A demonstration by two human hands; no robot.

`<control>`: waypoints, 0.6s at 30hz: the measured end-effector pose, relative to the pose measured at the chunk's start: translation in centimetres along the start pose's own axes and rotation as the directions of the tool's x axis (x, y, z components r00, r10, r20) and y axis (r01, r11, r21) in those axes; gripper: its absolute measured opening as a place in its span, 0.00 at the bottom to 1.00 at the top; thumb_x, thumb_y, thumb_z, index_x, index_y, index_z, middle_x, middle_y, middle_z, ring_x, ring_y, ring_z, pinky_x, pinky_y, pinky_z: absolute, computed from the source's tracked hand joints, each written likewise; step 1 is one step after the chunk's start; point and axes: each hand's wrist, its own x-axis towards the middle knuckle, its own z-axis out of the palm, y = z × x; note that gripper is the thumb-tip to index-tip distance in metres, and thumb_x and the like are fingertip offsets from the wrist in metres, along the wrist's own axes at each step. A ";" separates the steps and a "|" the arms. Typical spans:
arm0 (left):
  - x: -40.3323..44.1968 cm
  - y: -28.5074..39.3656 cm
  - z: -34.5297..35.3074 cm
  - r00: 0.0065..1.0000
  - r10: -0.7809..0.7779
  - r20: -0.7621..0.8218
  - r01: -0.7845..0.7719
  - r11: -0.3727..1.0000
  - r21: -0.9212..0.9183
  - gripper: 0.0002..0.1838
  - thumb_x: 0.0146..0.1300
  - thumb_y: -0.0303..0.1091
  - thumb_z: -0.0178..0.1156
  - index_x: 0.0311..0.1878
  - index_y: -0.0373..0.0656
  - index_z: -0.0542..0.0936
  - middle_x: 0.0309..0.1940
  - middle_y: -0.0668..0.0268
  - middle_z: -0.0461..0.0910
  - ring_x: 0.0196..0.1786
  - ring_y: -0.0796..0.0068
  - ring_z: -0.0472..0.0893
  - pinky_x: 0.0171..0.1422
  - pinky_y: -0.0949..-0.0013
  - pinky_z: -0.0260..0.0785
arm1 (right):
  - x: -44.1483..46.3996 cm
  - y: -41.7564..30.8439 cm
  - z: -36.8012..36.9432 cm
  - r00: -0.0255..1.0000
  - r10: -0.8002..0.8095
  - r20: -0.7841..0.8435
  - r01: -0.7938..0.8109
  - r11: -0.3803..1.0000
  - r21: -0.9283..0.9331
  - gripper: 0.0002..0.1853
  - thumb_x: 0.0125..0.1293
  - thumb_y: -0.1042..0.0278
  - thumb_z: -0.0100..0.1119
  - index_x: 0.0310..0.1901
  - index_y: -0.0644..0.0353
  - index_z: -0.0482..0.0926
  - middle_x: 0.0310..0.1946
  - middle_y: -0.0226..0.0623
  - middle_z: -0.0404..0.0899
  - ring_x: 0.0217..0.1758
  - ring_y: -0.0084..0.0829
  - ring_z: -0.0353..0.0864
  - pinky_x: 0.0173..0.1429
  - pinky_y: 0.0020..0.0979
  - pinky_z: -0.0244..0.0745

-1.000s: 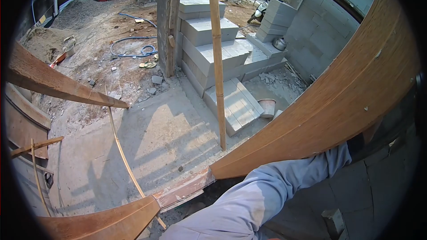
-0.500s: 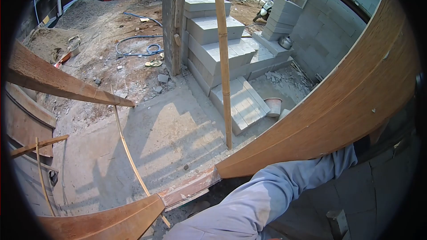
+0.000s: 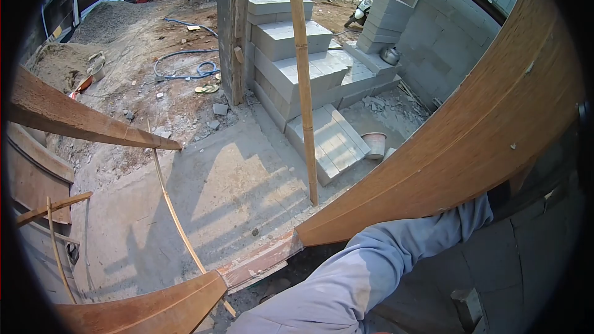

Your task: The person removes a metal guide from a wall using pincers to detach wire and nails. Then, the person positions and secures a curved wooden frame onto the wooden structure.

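Neither of my hands can be made out. A bent limb in pale blue-grey cloth (image 3: pixel 365 266) runs from the bottom middle to the right, its far end in shadow under a wide brown wooden board (image 3: pixel 445 142). What is at that end is too dark to tell. The board meets a worn reddish sill (image 3: pixel 260 263), and another wooden board (image 3: pixel 148 300) joins the sill's left end. An upright bamboo pole (image 3: pixel 303 80) stands just beyond. A thin bamboo strip (image 3: pixel 170 210) slants over the concrete floor. At the very bottom edge, a tiny reddish patch is too small to identify.
Grey blocks (image 3: pixel 328 142) are stacked in steps behind the pole, with a bucket (image 3: pixel 374 145) and a kettle (image 3: pixel 390 55) nearby. A wooden beam (image 3: pixel 93 111) juts in from the left. Beyond are a post (image 3: pixel 232 37), a blue hose (image 3: pixel 179 54) and a sand heap (image 3: pixel 59 62).
The whole view shifts slightly right, then back left. The clothed limb keeps nearly the same pose, and the boards and blocks stay in place.
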 end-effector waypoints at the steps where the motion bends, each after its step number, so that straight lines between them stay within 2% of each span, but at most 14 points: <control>1: 0.0 0.0 0.0 1.000 0.000 0.001 0.000 1.000 -0.003 0.22 0.69 0.58 0.51 0.39 0.45 0.73 0.22 0.70 0.69 0.24 0.81 0.68 0.27 0.72 0.61 | 0.0 0.0 0.0 1.000 0.000 0.000 0.000 1.000 0.002 0.17 0.60 0.56 0.50 0.33 0.57 0.86 0.29 0.48 0.84 0.32 0.48 0.84 0.38 0.45 0.79; 18: -0.1 -0.6 -0.2 1.000 -0.007 -0.003 0.007 1.000 0.008 0.20 0.71 0.55 0.50 0.41 0.44 0.73 0.24 0.69 0.71 0.27 0.81 0.70 0.30 0.70 0.63 | -0.7 0.0 0.4 1.000 0.009 0.029 -0.011 0.999 0.047 0.16 0.60 0.56 0.52 0.33 0.56 0.86 0.29 0.48 0.84 0.32 0.46 0.84 0.38 0.44 0.79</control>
